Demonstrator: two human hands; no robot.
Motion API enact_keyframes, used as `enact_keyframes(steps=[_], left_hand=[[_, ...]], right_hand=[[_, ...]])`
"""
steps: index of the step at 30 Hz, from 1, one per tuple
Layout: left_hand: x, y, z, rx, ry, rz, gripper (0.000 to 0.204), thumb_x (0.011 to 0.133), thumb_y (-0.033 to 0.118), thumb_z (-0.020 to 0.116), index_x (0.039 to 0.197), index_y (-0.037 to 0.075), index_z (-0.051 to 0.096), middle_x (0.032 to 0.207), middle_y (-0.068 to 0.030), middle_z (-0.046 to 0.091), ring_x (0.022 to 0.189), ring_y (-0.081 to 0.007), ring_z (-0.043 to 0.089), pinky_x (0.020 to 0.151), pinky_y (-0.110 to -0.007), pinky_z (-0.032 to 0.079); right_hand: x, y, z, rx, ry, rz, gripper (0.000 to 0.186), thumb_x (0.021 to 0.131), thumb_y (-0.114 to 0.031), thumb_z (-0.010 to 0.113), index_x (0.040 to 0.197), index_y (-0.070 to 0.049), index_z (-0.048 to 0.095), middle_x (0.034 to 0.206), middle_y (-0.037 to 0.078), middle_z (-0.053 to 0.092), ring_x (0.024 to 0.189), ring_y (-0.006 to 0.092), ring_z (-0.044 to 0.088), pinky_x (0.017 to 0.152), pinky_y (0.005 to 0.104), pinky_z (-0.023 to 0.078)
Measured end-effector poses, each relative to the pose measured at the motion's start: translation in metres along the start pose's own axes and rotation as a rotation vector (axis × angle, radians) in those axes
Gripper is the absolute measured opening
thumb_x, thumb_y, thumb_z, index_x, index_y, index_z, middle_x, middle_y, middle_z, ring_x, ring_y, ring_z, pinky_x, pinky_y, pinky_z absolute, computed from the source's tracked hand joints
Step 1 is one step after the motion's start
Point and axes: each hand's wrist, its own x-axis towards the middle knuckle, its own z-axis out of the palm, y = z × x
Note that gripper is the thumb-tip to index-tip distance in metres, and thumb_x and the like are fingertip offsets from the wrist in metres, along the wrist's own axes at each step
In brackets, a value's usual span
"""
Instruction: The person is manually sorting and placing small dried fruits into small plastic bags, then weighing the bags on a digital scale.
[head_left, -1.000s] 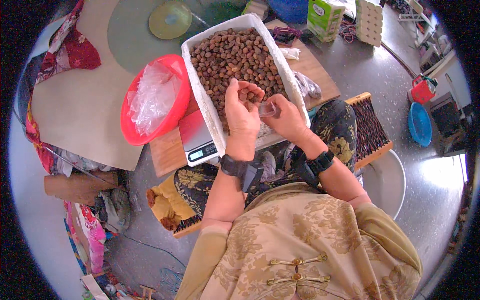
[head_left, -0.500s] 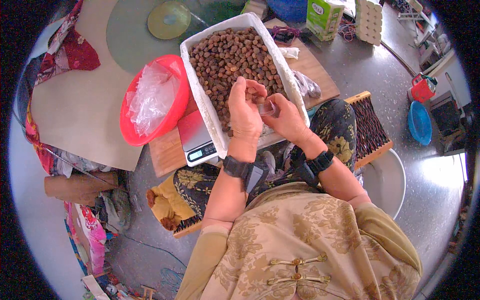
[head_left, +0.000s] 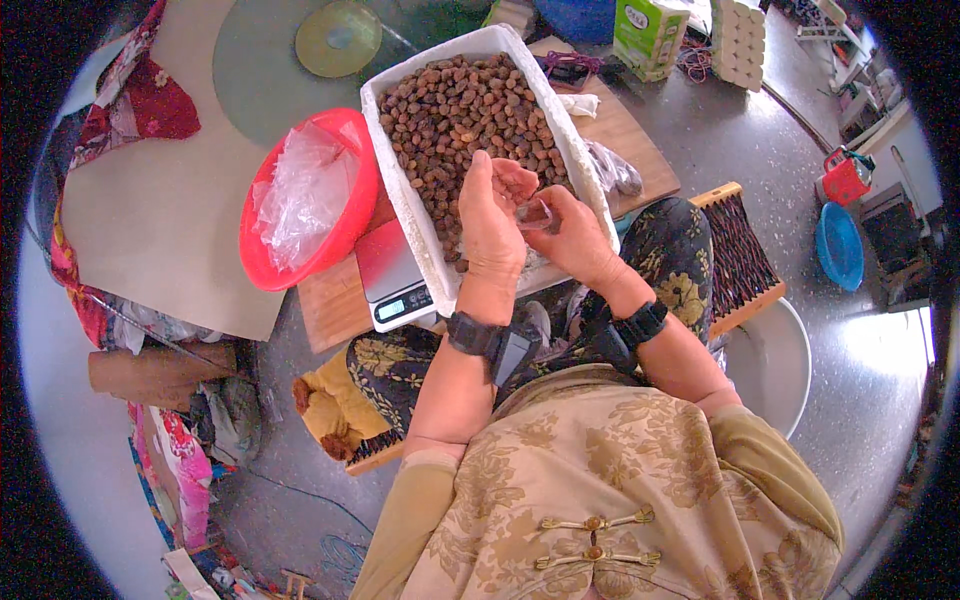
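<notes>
Over the near part of a white foam box (head_left: 408, 225), my two hands are close together. My right hand (head_left: 575, 235) pinches a small clear plastic bag (head_left: 534, 214), its opening turned toward the left hand. Beside it, my left hand (head_left: 492, 212) is cupped with its thumb up and fingers curled inward; what lies inside the fingers is hidden. Brown, wrinkled, nut-like dried fruits (head_left: 465, 105) fill the box. Left of it, a red plastic basin (head_left: 262, 262) holds a heap of clear plastic bags (head_left: 308, 190). A kitchen scale (head_left: 402, 308) with a lit display sits against the box.
Wooden boards (head_left: 640, 165) lie under the box and scale. A round glass tabletop (head_left: 255, 70) and a beige sheet (head_left: 160, 240) are at the far left. A green carton (head_left: 645, 40) and egg tray (head_left: 738, 45) stand beyond. A white bucket (head_left: 790, 370) is right of my knee.
A brown dried fruit that showed between my hands is no longer visible there. My left fingers have curled slightly; both hands otherwise stay over the box.
</notes>
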Motion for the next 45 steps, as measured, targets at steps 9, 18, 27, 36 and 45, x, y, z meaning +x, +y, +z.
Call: enact_keyframes(steps=[9, 18, 27, 36, 45], left_hand=[[0.007, 0.020, -0.014, 0.028, -0.014, 0.106, 0.038, 0.102, 0.039, 0.048, 0.089, 0.006, 0.062, 0.080, -0.0075, 0.066, 0.077, -0.0214, 0.064, 0.075, -0.035, 0.051], [0.004, 0.027, -0.072, 1.564, -0.065, 0.205, 0.028, 0.086, 0.024, 0.068, 0.108, 0.006, 0.065, 0.090, -0.0170, 0.068, 0.087, -0.0350, 0.066, 0.080, -0.045, 0.051], [-0.004, -0.006, -0.046, 1.820, -0.293, 0.430, 0.048, 0.073, 0.012, 0.076, 0.119, 0.013, 0.061, 0.111, -0.0160, 0.054, 0.107, -0.0398, 0.057, 0.081, -0.048, 0.053], [0.006, -0.021, -0.050, 1.648, -0.245, 0.334, 0.031, 0.081, 0.002, 0.063, 0.111, 0.005, 0.054, 0.105, -0.0249, 0.054, 0.091, -0.0474, 0.062, 0.077, -0.053, 0.053], [0.012, -0.026, -0.054, 1.647, -0.259, 0.353, 0.021, 0.079, 0.002, 0.065, 0.100, 0.003, 0.059, 0.103, -0.0273, 0.056, 0.090, -0.0480, 0.063, 0.077, -0.053, 0.053]], right_hand=[[0.000, 0.008, 0.003, -0.010, 0.037, 0.020, 0.037, 0.078, -0.021, 0.079, 0.105, -0.006, 0.059, 0.091, 0.013, 0.068, 0.082, 0.0261, 0.066, 0.073, 0.0382, 0.053], [0.001, 0.017, 0.004, 0.029, 0.133, -0.067, 0.033, 0.079, -0.021, 0.079, 0.101, -0.007, 0.060, 0.082, 0.008, 0.066, 0.074, 0.0204, 0.063, 0.068, 0.0348, 0.051], [0.002, 0.015, 0.003, 0.014, 0.115, -0.038, 0.031, 0.080, -0.021, 0.078, 0.101, -0.008, 0.060, 0.084, 0.007, 0.067, 0.075, 0.0191, 0.064, 0.069, 0.0332, 0.051], [0.002, 0.015, 0.003, 0.025, 0.114, -0.071, 0.029, 0.079, -0.018, 0.078, 0.099, -0.007, 0.060, 0.083, 0.008, 0.067, 0.077, 0.0206, 0.066, 0.070, 0.0339, 0.052], [0.002, 0.020, 0.005, 0.033, 0.122, -0.075, 0.030, 0.079, -0.019, 0.078, 0.098, -0.006, 0.059, 0.084, 0.008, 0.067, 0.078, 0.0227, 0.066, 0.071, 0.0346, 0.052]])
